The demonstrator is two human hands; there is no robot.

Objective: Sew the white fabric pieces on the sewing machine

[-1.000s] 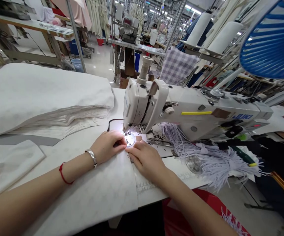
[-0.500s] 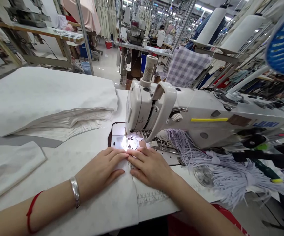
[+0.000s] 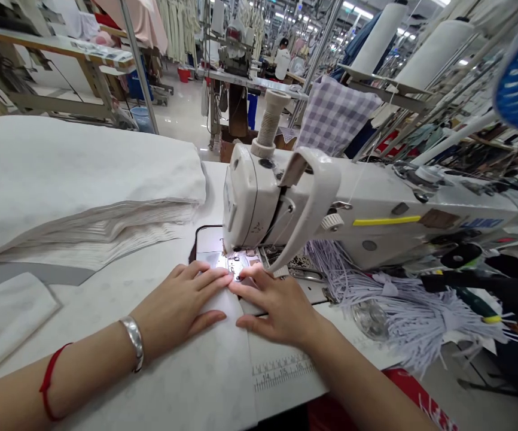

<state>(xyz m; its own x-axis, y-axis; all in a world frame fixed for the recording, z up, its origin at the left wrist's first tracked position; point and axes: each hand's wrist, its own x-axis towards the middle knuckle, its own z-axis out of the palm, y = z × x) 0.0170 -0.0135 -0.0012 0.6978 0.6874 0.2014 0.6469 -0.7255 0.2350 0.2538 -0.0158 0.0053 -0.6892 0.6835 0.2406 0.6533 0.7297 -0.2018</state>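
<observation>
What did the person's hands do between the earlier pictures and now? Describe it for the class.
The left hand uncurled and drew back from the needle plate, fingers spreading flat on the white cloth; the right hand fanned open beside it. Nothing was gripped. The sewing machine and folded stack stayed put.

The left hand (image 3: 182,296) and right hand (image 3: 277,305) lie flat, palms down and side by side, fingers extended and slightly spread, fingertips almost meeting between them, thumbs splayed toward the body, neither hand closed, with the left forearm (image 3: 48,395) and right forearm (image 3: 366,383) angling inward from the lower corners.
</observation>
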